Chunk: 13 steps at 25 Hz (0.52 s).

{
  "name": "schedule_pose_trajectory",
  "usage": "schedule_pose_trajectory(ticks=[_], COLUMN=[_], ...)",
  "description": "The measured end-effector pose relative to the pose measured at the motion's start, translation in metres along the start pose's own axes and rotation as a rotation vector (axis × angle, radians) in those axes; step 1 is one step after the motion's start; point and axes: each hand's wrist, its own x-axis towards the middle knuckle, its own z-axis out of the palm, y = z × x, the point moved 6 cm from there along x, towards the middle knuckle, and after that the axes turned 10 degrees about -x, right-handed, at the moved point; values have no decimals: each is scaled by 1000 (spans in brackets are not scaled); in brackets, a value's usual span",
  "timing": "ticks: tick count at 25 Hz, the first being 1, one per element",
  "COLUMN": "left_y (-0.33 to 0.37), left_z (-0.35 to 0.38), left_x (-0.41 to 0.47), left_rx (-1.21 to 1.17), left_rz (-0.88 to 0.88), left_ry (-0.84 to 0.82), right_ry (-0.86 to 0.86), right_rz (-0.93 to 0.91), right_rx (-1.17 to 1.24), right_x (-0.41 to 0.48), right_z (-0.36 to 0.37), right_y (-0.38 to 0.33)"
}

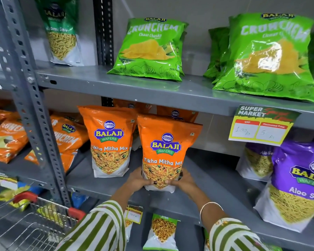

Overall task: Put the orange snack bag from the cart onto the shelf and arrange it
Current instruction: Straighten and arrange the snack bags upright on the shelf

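Orange snack bag [166, 153]: upright on middle shelf [212, 180], base near front edge. Left hand [140, 180] and right hand [186, 180] both closed around its lower corners, fingers wrapped onto the front. Second orange bag [109, 142] stands just beside it, to the left. Purple bag [295, 185] well apart, right. Cart [34, 220] at lower left.

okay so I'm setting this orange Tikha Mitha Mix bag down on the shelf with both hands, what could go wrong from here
1. The held Tikha Mitha Mix bag is tall and gripped only at its base by the left hand and right hand; once released it may tip forward.
2. It stands near the shelf's front edge, so a tip could drop it off.
3. It sits close to the neighbouring Tikha Mitha Mix bag; nudging sideways might topple that one.
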Motion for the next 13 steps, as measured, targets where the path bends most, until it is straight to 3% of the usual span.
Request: schedule_pose_trajectory(ticks=[5,7,10,13], left_y=[3,25,74,105], left_z=[-1,-5,-27,-48], left_x=[-22,-29,-24,-17], left_rx=[-5,-188,-608,-728], left_rz=[-27,-15,30,64], left_ry=[-107,-126,-43,70], right_ry=[-3,-44,31,172], right_rz=[-10,-20,-79,-94], right_rx=[-10,108,461,528], right_x=[-33,-44,-44,-40], right_z=[6,-1,-39,-72], right_y=[-9,-26,-65,-88])
